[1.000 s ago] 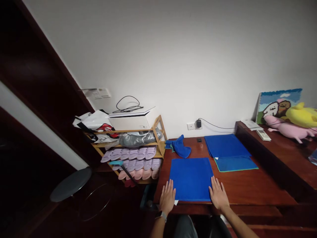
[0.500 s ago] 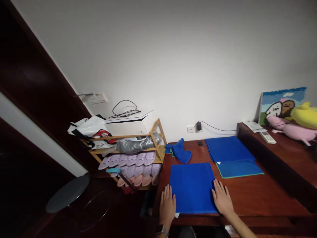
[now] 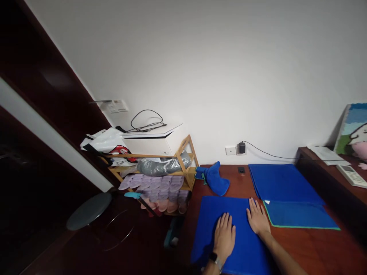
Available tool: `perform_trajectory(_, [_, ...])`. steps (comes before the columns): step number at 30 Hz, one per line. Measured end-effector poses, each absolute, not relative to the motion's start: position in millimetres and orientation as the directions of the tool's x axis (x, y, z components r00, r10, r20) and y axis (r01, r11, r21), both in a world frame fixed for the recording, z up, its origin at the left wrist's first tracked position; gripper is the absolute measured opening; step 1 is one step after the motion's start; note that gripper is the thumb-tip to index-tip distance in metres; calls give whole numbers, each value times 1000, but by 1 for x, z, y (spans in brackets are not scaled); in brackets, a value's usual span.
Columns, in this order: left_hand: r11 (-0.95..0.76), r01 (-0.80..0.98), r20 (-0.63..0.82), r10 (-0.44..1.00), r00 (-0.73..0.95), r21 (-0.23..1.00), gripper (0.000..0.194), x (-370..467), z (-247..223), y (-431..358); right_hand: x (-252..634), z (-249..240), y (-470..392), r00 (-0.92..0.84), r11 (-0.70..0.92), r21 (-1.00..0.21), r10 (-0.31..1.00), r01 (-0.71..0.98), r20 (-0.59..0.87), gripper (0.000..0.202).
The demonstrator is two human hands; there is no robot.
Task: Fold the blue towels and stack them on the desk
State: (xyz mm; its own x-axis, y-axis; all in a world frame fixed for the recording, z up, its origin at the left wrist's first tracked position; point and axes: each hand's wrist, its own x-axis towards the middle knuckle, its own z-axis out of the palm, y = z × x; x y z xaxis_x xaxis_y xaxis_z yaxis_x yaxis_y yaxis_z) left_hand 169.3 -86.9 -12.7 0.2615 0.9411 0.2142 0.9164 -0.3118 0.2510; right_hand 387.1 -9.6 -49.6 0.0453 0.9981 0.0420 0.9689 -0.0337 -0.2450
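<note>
A blue cloth [image 3: 206, 225] lies spread out on the reddish-brown wooden table [image 3: 304, 244]. Over the middle of this cloth is my left hand [image 3: 224, 235], palm down with the fingers stretched out. My right hand [image 3: 258, 217] lies on the cloth's right edge, fingers extended and slightly apart. Neither hand grips anything. To the right rest more blue cloths: a larger flat one [image 3: 283, 183] overlaps a green-edged one [image 3: 301, 214]. A crumpled blue cloth [image 3: 216, 179] sits at the table's back left.
Left of the table stands a wooden rack [image 3: 187, 156] with several slippers [image 3: 155, 183], a white box [image 3: 149, 145] and a bag. A round stool [image 3: 88, 211] is farther left. A remote control [image 3: 351, 175] lies on the raised surface at right. A black plug [image 3: 242, 148] is in the wall.
My left hand has moved right, from the cloth's left edge onto its middle. My right hand stays at the right edge. The view has shifted left and closer.
</note>
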Motion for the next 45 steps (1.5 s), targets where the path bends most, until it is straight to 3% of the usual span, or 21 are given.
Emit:
perform_trajectory(3, [-442, 841, 213, 895, 391, 313, 59, 216, -4, -50, 391, -56, -11, 15, 0, -232, 998, 973, 61, 75])
perform_trajectory(8, [-488, 809, 183, 873, 452, 328, 57, 237, -11, -1, 392, -56, -12, 16, -7, -222, 999, 975, 36, 75])
perform_trajectory(17, [-183, 975, 120, 979, 167, 129, 61, 42, -17, 22, 392, -52, -13, 32, -22, -211, 999, 977, 43, 78])
perform_trajectory(26, [-190, 972, 244, 958, 153, 136, 57, 43, -10, 20, 392, -49, -14, 45, -33, -228, 998, 973, 49, 76])
perform_trajectory(32, [-297, 932, 321, 921, 222, 207, 49, 38, 27, -53, 389, -22, -10, 40, -42, -265, 999, 963, -10, 74])
perform_trajectory(37, [-258, 931, 397, 907, 141, 259, 41, 6, 2, -170, 395, -12, -80, -85, 188, -384, 959, 904, 269, 62])
perform_trajectory(41, [-356, 915, 468, 852, 233, 192, 46, -13, -36, -221, 407, -30, -180, -158, 322, -451, 918, 832, 364, 44])
perform_trajectory(45, [-366, 919, 511, 823, 247, 145, 47, -9, -32, -224, 415, -25, -233, -176, 360, -496, 909, 790, 379, 68])
